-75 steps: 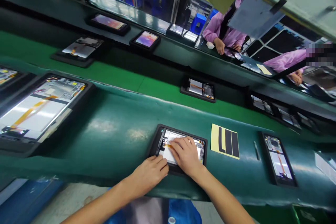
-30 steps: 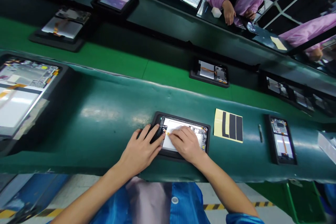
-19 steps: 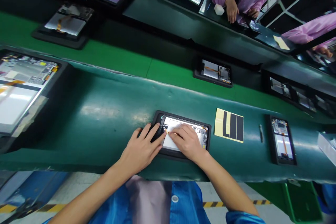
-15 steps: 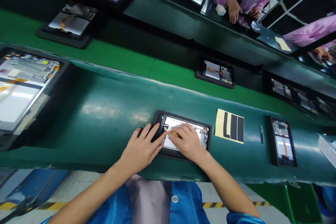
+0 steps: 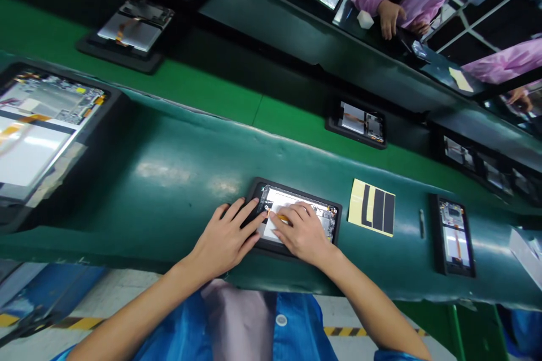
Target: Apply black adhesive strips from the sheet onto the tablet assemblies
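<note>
An opened tablet (image 5: 311, 194) with its white battery and circuit board showing lies in a black foam tray (image 5: 340, 217) on the bench in front of me. My left hand (image 5: 226, 237) rests at the tray's left end, fingers spread, with the index fingertip on the tablet's inner edge. Over the tablet's middle, my right hand (image 5: 302, 231) has its fingers bent and its thumb and index close together near that fingertip. A bit of orange ribbon cable (image 5: 284, 218) shows between them. Whatever the right fingertips pinch or press is hidden.
Right of the tray lies a yellow sheet (image 5: 358, 197) with black strips, then a thin pen-like object (image 5: 422, 224) and another opened tablet (image 5: 456, 237). A large tray (image 5: 105, 104) sits at left. Trayed tablets (image 5: 358, 118) rest on the green belt (image 5: 237, 104). A co-worker's hand (image 5: 390, 18) is across.
The view has turned slightly, so the background sits a little farther right. Both hands stay on the tablet in nearly the same pose.
</note>
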Available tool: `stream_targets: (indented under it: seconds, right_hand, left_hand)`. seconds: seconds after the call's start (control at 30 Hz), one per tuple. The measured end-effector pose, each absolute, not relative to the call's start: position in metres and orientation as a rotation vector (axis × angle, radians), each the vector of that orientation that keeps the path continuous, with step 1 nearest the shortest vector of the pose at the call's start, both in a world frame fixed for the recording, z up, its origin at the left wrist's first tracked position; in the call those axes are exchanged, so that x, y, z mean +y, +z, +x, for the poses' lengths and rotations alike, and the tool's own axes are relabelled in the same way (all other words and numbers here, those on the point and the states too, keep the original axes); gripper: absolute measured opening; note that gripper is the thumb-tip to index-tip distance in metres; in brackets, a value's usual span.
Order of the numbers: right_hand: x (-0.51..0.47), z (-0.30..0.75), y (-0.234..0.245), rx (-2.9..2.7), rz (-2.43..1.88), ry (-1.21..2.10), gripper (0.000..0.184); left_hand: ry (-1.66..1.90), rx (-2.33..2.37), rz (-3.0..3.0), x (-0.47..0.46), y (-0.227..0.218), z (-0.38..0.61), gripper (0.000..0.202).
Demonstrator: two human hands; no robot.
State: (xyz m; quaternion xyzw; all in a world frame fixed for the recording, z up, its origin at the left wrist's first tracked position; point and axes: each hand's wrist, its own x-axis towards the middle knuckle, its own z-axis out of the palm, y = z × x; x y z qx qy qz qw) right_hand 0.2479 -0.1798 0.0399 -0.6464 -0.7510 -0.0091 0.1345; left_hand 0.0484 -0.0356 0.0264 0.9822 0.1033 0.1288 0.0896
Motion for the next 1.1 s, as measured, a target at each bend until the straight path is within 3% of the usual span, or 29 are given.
stream_targets:
  seconds: [0.63,0.77,0.93,1.1]
  right_hand:
    - [-0.18,0.247,0.039,-2.145,-1.877,-0.01,0.029]
    - [-0.18,0.247,0.045,-1.967,-1.878,0.095,0.028]
    - [-0.171,0.241,0.065,-1.648,-1.775,0.245,0.014]
    - [-0.152,0.23,0.088,-1.647,-1.661,0.306,0.009]
  left_hand:
    - [0.249,0.264,2.933,-0.035,0.033,0.052,0.042]
    - [0.307,0.329,2.704,-0.033,0.039,0.049,0.039]
    - [0.536,0.488,2.216,-0.031,0.059,0.04,0.029]
    - [0.505,0.492,2.079,-0.03,0.073,0.037,0.022]
